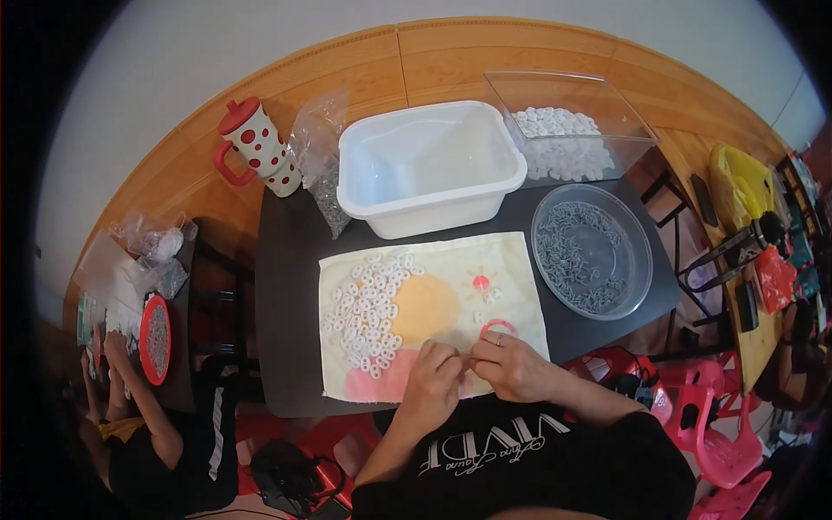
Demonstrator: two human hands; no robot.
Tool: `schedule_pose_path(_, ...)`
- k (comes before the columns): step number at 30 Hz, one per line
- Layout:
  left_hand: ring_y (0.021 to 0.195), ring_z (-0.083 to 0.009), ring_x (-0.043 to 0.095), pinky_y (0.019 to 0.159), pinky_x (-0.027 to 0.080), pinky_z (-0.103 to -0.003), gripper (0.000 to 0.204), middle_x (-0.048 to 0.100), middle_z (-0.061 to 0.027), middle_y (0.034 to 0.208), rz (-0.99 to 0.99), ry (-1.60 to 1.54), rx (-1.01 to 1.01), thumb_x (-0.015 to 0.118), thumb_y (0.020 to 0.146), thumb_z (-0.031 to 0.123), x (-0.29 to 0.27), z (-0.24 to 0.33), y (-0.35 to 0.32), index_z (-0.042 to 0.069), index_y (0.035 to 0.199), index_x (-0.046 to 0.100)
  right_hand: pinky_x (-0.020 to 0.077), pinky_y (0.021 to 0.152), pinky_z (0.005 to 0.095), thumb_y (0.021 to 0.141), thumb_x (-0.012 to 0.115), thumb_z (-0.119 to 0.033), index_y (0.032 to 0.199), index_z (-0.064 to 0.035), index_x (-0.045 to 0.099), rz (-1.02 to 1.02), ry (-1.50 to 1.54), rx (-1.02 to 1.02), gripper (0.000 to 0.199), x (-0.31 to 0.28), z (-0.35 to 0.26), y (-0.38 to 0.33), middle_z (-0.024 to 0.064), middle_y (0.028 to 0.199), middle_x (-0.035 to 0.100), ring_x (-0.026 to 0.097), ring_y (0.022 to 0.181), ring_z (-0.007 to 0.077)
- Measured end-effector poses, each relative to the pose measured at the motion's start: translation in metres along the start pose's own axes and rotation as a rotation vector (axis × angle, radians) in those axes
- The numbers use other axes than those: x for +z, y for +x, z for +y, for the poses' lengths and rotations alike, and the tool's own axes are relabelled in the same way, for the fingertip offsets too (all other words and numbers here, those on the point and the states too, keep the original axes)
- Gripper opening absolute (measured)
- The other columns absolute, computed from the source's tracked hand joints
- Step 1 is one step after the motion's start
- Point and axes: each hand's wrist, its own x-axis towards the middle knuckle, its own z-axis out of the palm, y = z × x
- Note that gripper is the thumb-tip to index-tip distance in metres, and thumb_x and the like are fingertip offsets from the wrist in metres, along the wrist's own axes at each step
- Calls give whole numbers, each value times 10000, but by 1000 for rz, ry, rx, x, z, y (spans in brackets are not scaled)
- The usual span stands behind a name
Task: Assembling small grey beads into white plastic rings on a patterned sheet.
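Observation:
My left hand (pixel 433 386) and my right hand (pixel 510 366) meet fingertip to fingertip over the front edge of a pale yellow printed cloth (pixel 511 256). Both are closed in a pinch; whatever they hold is too small and too covered by the fingers to make out. To the left on the cloth lies a spread heap of small white oval plastic pieces with holes (pixel 368 308). A few similar white pieces (pixel 493 297) rest just beyond my right hand. Grey screws (pixel 572 251) fill part of a clear round tub (pixel 643 251) on the right.
Behind the cloth stands a white basin (pixel 433 212). Beside it are a clear bin (pixel 637 139) of white pieces, a plastic bag (pixel 325 186) of small metal parts and a spotted tumbler (pixel 264 147). At left, another person's arm (pixel 143 390) reaches toward a red tray (pixel 147 347).

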Motion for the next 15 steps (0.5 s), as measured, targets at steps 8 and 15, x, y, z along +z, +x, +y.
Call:
schedule_pose_path(8,776,-284,597,669,487,-344,306,622,-126,857,78,-133,-116,724,745,-50,-2,5,-5,-24,1046,682,497,657,312,806,673,87,914,12,641,241,340,317,136,-36,-3,2,116,868,633,646,793,237)
schedule_pose_path(15,839,-337,575,717,481,-405,285,604,-150,878,77,-91,-71,702,786,10,-1,-3,-12,-18,1067,664,474,613,266,869,647,9,903,-2,649,658,-396,223,36,-178,63,75,71,781,646,586,666,121)
